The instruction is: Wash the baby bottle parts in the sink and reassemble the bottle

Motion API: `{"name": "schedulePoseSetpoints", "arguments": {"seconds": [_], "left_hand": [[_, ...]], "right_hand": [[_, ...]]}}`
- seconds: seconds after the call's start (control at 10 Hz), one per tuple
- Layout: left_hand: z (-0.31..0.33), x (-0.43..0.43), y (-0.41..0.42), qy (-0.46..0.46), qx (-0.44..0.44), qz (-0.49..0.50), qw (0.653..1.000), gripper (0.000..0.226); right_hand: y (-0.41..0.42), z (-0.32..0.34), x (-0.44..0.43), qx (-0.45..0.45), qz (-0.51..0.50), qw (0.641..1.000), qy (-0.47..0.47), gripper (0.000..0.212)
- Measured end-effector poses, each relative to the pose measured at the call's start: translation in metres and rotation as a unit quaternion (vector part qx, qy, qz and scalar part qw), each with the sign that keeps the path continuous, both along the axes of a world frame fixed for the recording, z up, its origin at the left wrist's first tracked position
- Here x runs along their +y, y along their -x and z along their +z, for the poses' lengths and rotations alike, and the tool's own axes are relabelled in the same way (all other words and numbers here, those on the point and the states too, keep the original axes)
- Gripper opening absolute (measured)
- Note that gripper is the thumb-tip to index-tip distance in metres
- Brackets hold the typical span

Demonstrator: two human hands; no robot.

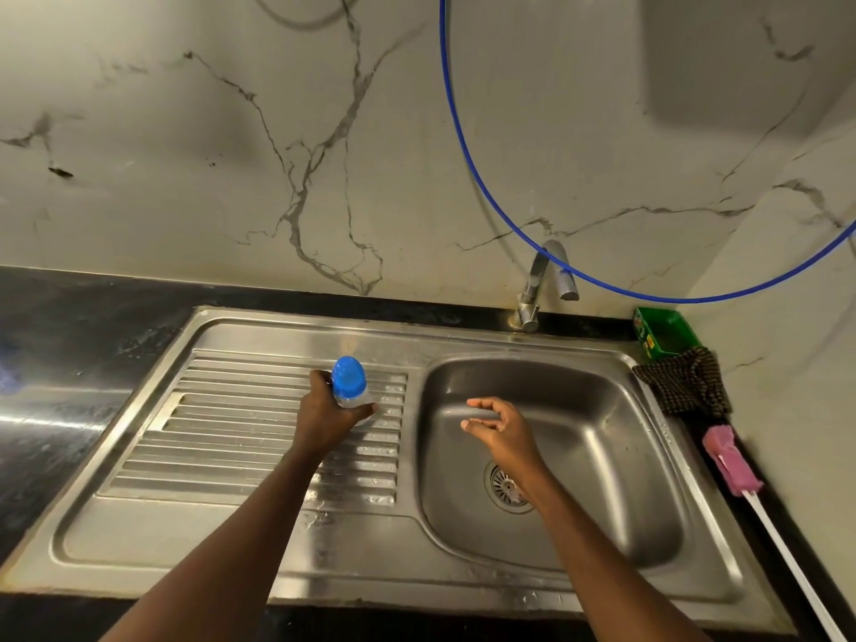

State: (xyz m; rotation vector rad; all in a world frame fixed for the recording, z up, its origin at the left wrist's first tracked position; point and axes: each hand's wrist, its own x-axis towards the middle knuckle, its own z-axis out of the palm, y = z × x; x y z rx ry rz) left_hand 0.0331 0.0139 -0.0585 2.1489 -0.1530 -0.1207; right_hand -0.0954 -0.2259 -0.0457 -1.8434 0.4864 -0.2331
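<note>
Your left hand (pixel 324 419) grips the capped bottle (pixel 349 379) over the drainboard (pixel 231 410); your right hand (pixel 500 426) hangs relaxed and empty above the basin (pixel 602 433), brush (pixel 729 461) and cloth (pixel 685 382) to its right.

You are getting open passage into the sink basin (pixel 602 410) from the front, while the tap (pixel 549 275) is overhanging its back edge, the cloth (pixel 685 382) and brush (pixel 729 461) are crowding its right edge, and the bottle (pixel 349 379) is blocking the drainboard (pixel 231 410).
</note>
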Motion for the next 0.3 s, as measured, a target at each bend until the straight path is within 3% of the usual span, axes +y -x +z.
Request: {"name": "schedulePoseSetpoints", "arguments": {"seconds": [0.3], "left_hand": [[0.012, 0.002, 0.013, 0.035, -0.010, -0.015, 0.999, 0.097]], "right_hand": [[-0.001, 0.006, 0.006, -0.002, -0.012, 1.000, -0.002, 0.024]]}}
